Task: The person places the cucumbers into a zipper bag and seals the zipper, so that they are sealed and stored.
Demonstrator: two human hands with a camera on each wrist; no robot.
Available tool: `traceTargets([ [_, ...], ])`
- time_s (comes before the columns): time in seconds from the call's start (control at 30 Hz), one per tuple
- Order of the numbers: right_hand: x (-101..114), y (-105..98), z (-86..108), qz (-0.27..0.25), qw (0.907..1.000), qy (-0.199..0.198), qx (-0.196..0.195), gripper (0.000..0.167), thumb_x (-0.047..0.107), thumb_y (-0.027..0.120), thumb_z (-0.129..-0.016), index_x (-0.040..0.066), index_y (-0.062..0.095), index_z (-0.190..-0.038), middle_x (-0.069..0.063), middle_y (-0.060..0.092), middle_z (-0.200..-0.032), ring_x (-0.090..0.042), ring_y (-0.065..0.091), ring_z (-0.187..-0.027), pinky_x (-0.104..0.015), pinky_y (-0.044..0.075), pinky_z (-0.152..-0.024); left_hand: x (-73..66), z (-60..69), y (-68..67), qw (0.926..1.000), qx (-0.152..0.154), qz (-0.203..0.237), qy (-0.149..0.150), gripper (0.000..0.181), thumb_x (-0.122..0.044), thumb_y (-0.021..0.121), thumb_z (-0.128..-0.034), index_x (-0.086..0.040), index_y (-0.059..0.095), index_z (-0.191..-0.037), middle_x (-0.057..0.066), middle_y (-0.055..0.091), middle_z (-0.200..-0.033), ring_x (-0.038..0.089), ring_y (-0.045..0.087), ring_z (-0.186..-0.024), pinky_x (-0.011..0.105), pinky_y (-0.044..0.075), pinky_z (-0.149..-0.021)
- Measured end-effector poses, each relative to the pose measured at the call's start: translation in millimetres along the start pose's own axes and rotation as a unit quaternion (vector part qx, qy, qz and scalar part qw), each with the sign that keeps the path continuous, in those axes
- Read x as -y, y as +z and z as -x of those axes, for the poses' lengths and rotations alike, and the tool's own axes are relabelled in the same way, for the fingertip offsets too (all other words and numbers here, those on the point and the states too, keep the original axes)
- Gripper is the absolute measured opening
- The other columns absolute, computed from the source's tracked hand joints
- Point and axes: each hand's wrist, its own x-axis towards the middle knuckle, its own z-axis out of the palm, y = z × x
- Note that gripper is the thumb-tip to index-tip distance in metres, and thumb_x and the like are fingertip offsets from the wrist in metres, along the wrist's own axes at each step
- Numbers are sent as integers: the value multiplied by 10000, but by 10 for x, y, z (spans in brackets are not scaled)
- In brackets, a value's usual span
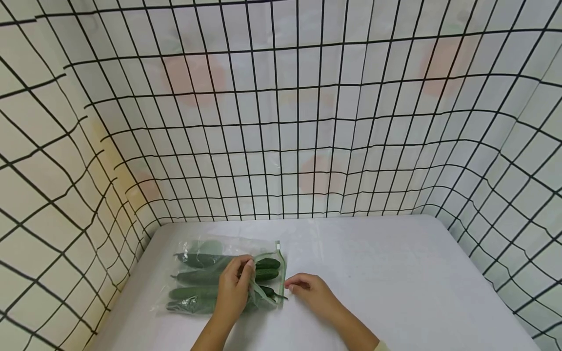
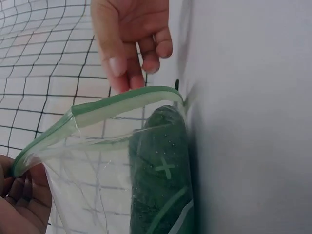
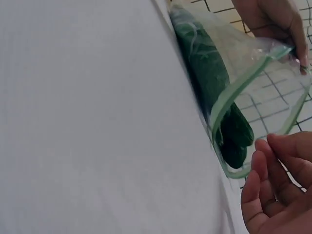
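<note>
A clear zip bag with a green zip edge lies on the white table, its mouth spread wide toward the right. Inside are several dark green cucumbers, lying side by side. My left hand pinches the upper rim near the mouth and holds it raised, as the left wrist view shows. My right hand is just right of the mouth. Its fingers are loosely bent, thumb and index tips close together, with nothing seen between them. Whether those fingertips touch the rim I cannot tell.
Black wire grid rises behind and along both sides of the table. Pale sheets with faint reddish round prints hang behind the grid. To the right of the hands stretches the white tabletop.
</note>
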Motion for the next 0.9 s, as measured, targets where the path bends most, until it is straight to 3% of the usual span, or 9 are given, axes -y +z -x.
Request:
traceTargets([
  [0.17, -23, -173, -18, -268, 9985, 172, -455, 221, 118, 641, -980, 3, 700, -1159, -192, 726, -1136, -261, 698, -955, -237, 591, -786, -84, -12, -22, 9998, 83, 13, 163, 168, -218, 519, -1070, -127, 650, -1123, 65, 607, -924, 97, 548, -650, 246, 541, -530],
  [0.4, 10, -351, -51, -145, 9963, 244, -817, 237, 114, 651, -970, -2, 684, -1174, -195, 725, -1115, -127, 679, -874, -223, 583, -757, -180, -57, -49, 9990, 44, -19, 449, 186, -195, 525, -1067, -69, 651, -1122, 37, 589, -905, 87, 518, -634, 234, 521, -520],
  [0.57, 60, -396, -64, -146, 9956, 280, -882, 250, 96, 634, -981, -30, 668, -1194, -231, 708, -1127, -167, 673, -890, -238, 586, -767, -256, -77, -68, 9970, 21, -27, 774, 163, -148, 517, -1066, -58, 650, -1097, 44, 558, -877, 71, 488, -611, 221, 485, -503],
  [0.73, 119, -383, -81, -60, 9947, 217, -1007, 221, 102, 621, -993, -2, 682, -1179, -204, 718, -1106, -179, 677, -899, -226, 581, -762, -375, -99, -115, 9947, 79, -163, 1007, 154, -139, 512, -1066, -64, 646, -1076, 27, 528, -849, 64, 469, -599, 218, 464, -499],
  [0.9, 217, -404, -113, 429, 9942, -52, -988, 233, 140, 609, -1012, 115, 696, -1227, -83, 689, -1229, -195, 645, -1099, -214, 545, -902, -535, -166, -201, 9928, 217, -136, 1166, 160, -161, 510, -1069, -74, 644, -1082, 23, 525, -858, 73, 464, -611, 222, 452, -498],
])
